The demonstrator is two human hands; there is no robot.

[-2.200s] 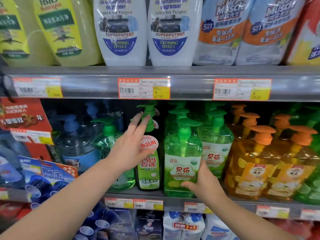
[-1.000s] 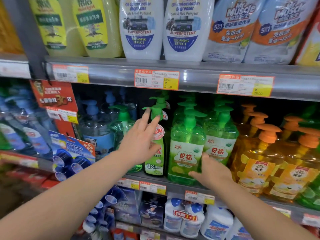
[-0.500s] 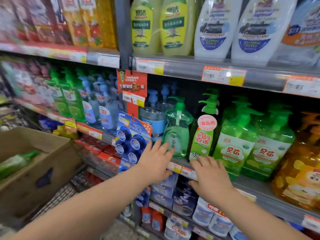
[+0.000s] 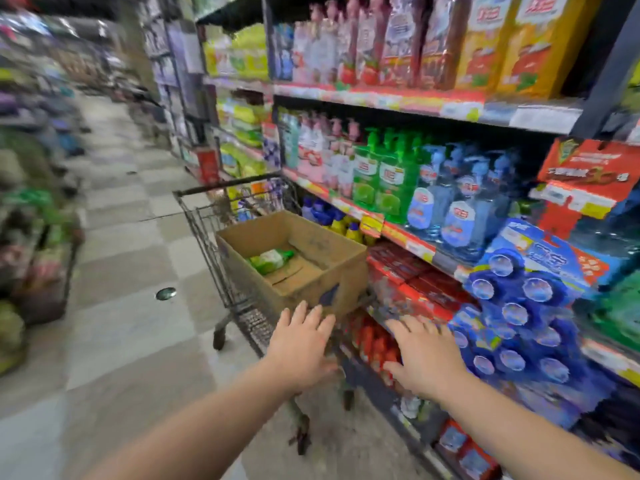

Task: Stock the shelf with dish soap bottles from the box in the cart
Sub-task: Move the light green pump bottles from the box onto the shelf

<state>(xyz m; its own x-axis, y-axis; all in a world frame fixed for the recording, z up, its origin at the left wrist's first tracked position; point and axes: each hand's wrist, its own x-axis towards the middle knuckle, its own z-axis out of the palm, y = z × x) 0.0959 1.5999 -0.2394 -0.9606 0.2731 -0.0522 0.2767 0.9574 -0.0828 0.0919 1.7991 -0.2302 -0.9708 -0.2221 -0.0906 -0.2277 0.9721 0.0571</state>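
Note:
A brown cardboard box (image 4: 332, 268) sits in a wire shopping cart (image 4: 221, 251) beside the shelving. One green dish soap bottle (image 4: 270, 260) lies on its side at the bottom of the box. My left hand (image 4: 299, 348) hovers open in front of the box's near corner, fingers spread, holding nothing. My right hand (image 4: 424, 355) is also open, just right of it, in front of the lower shelf goods. The soap shelf (image 4: 408, 237) runs along the right with green and blue pump bottles (image 4: 388, 178) on it. The view is motion-blurred.
Blue packs of toilet cleaner (image 4: 519, 306) hang at the right, near my right hand. Red packages (image 4: 408, 282) fill the lower shelf behind the cart. The tiled aisle floor (image 4: 131, 306) opens to the left, with blurred stock (image 4: 31, 244) along its far side.
My view has swung left from the green pump bottles to the cart. Both hands have left the shelf, empty, and moved down toward the cardboard box.

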